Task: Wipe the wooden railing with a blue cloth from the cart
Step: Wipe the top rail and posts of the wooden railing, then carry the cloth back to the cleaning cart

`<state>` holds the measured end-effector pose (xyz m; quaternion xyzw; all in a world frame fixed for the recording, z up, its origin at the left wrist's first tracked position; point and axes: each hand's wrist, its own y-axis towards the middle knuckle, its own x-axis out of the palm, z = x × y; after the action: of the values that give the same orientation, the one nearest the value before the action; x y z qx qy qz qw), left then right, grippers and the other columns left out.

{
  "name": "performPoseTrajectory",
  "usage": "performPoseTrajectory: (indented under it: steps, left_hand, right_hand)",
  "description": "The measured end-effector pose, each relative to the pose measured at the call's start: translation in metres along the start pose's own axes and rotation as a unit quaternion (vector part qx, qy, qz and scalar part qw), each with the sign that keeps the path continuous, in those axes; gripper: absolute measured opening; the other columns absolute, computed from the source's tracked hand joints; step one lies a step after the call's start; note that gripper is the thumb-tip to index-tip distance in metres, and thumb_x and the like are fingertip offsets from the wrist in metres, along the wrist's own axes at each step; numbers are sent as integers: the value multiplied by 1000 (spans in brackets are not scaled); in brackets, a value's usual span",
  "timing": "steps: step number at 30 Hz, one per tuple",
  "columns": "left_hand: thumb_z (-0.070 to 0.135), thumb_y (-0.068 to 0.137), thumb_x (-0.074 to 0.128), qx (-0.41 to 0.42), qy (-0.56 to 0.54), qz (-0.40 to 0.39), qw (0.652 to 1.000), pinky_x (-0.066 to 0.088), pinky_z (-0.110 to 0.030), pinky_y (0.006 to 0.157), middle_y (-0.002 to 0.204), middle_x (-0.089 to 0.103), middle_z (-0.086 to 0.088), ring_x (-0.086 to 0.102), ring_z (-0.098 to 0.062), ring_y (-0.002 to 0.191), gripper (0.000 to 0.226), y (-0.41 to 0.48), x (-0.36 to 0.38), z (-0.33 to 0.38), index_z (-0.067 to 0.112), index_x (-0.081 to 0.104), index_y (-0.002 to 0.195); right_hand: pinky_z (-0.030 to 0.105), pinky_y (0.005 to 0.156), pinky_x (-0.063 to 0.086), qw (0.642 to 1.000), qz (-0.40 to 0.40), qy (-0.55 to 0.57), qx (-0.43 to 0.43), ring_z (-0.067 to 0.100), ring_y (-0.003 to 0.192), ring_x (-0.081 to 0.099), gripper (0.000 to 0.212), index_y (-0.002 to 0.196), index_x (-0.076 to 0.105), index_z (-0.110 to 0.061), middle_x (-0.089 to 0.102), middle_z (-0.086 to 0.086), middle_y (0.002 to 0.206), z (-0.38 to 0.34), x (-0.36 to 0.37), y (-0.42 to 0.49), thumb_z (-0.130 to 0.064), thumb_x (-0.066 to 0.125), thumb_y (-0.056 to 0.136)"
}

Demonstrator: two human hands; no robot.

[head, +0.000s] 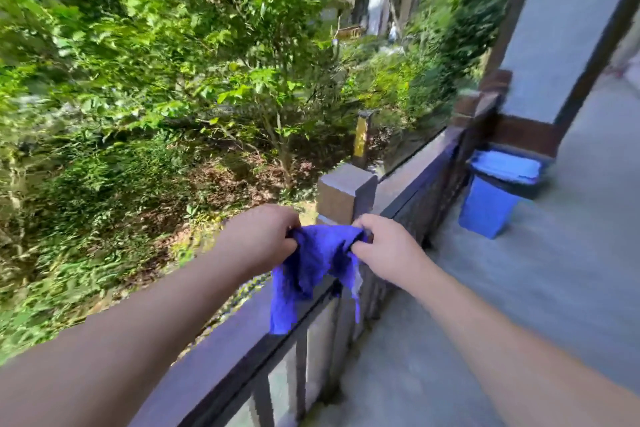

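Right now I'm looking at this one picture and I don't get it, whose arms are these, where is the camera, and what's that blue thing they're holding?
The camera sits on a person's head and looks forward and down, so the two bare arms reaching in from the bottom are the wearer's own. There is no machine here. The left hand and the right hand each pinch an upper edge of a blue cloth, which hangs bunched over the top of a wooden railing. A square post stands just beyond the hands. To the right lies a concrete walkway with a blue bin against the railing. To the left are leafy bushes. The picture is blurred.
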<state>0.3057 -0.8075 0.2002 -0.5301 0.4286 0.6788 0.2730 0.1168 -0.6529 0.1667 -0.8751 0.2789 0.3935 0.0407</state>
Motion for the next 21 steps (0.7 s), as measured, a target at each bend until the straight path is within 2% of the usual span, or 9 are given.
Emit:
performPoseTrajectory:
  steps: [2, 4, 6, 9, 11, 13, 15, 19, 21]
  left_hand:
    - [33, 72, 56, 28, 3, 5, 1000, 38, -31, 58, 91, 64, 2, 61, -25, 87, 14, 29, 7, 32, 28, 56, 86]
    - [31, 71, 55, 60, -12, -7, 998, 45, -32, 61, 86, 62, 4, 61, -26, 85, 12, 61, 16, 72, 29, 50, 81]
    - [29, 70, 55, 83, -30, -15, 996, 44, -31, 58, 82, 62, 6, 61, -25, 81, 14, 91, 25, 115, 29, 52, 84]
    - [28, 72, 56, 136, -35, -11, 990, 41, -30, 60, 91, 66, 3, 62, -25, 88, 21, 129, 40, 179, 28, 59, 93]
    - [30, 73, 55, 176, -40, -8, 984, 42, -32, 60, 94, 65, 2, 62, -26, 90, 22, 154, 50, 228, 28, 58, 94]
    - [31, 73, 56, 214, -39, -3, 976, 34, -31, 53, 93, 64, 4, 61, -24, 89, 21, 174, 59, 274, 27, 58, 93]
    - [30, 71, 57, 256, -53, -7, 965, 34, -32, 56, 92, 64, 4, 62, -24, 88, 19, 192, 69, 323, 26, 57, 90]
    - [28, 70, 60, 331, -109, -22, 937, 32, -32, 58, 79, 54, 4, 60, -28, 83, 17, 212, 85, 412, 28, 43, 74]
    - [28, 71, 61, 371, -125, -25, 920, 38, -33, 61, 81, 58, 2, 60, -27, 85, 13, 218, 92, 455, 28, 50, 78]
  right_hand:
    - [30, 63, 47, 999, 25, -6, 19, 6, 68, 59, 13, 85, 64, -29, 67, -10, 73, 28, -29, -1, -23, 61, 73]
    - [32, 60, 47, 998, 53, 0, 46, 7, 64, 59, 16, 84, 63, -32, 66, -11, 72, 59, -62, -6, -28, 58, 69]
    - [32, 55, 46, 994, 79, 20, 71, 10, 58, 57, 19, 84, 62, -32, 66, -10, 67, 92, -96, -14, -30, 55, 67]
    - [26, 48, 44, 988, 113, 35, 104, 5, 48, 57, 13, 81, 63, -27, 64, -9, 60, 138, -145, -34, -20, 59, 71]
    - [27, 52, 45, 981, 138, 23, 131, 5, 51, 58, 12, 80, 63, -25, 65, -8, 61, 170, -181, -52, -15, 63, 76]
    - [32, 61, 48, 974, 160, 13, 163, 11, 60, 60, 12, 83, 65, -25, 66, -7, 65, 197, -211, -71, -14, 65, 79]
    - [35, 67, 49, 964, 184, 3, 190, 16, 68, 58, 11, 86, 66, -22, 66, -6, 71, 225, -241, -94, -12, 65, 81]
    - [39, 65, 50, 939, 242, -14, 245, 19, 66, 57, 8, 86, 67, -18, 69, 4, 72, 268, -287, -147, -12, 66, 82]
    - [42, 67, 51, 924, 271, -16, 268, 20, 67, 57, 7, 84, 67, -16, 69, 8, 74, 283, -305, -174, -10, 66, 82]
